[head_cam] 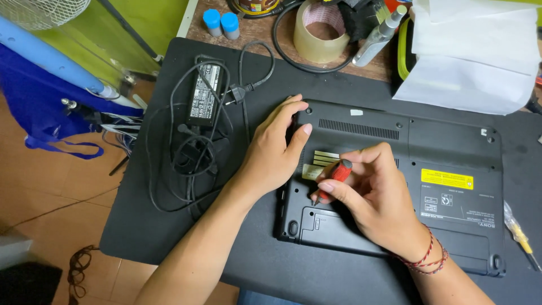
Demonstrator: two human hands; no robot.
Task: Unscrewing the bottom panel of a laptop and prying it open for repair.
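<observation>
Nearest the camera, the right hand [375,195], a red thread bracelet [426,261] on its wrist, has its fingers [333,189] curled tight around a small red-handled screwdriver [334,178], the tip angled down and touching the underside of a black laptop [446,169] near its left edge. Just beside it, the left hand [274,149] lies flat on the laptop's rear left corner, fingers spread loosely and gripping nothing, the thumb pressed along the case. The laptop lies upside down on a black mat [169,226] that covers the desk [248,34], with a yellow label [447,179] on its base panel and a vent grille [358,129] along the far edge. To the left of the hands, on the mat, sits a black power adapter [204,95] in a loose tangle of its cable [169,164]. At the mat's right edge a yellow-handled screwdriver [522,237] lies partly out of view. Farther back, on the bare wood, stand a roll of clear tape [319,31], a grey spray bottle [378,36], two small blue-capped containers [221,24] and crumpled white paper [477,53].
</observation>
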